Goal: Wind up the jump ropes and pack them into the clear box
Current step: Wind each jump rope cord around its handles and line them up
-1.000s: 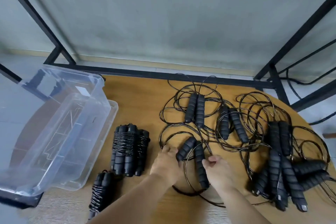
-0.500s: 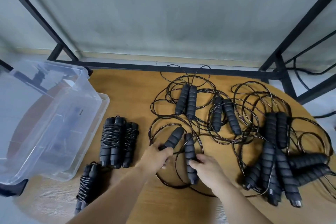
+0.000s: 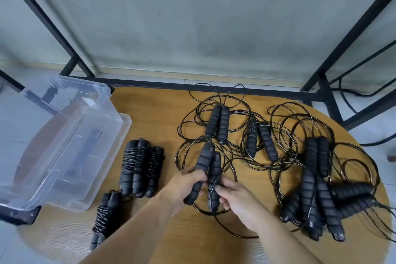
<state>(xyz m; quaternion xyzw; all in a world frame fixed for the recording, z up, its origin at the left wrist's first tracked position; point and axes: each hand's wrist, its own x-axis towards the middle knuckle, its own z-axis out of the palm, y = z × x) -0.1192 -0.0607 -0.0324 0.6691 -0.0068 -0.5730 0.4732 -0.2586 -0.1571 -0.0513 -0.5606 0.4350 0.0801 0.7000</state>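
Now both hands are on one jump rope at the middle of the round wooden table (image 3: 171, 109): the left hand (image 3: 184, 186) is curled around one black foam handle (image 3: 200, 170), the right hand (image 3: 236, 198) pinches the other handle (image 3: 214, 176) alongside it, cord looped beneath. Wound bundles (image 3: 140, 167) lie just left, beside the clear box (image 3: 62, 135); loose ropes (image 3: 317, 180) sprawl to the right.

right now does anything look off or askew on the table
Yes: the clear box sits tilted, propped on its lid and overhanging the table's left edge. It holds no ropes, while wound ropes lie beside it. The loose ropes' cords overlap in a tangle.
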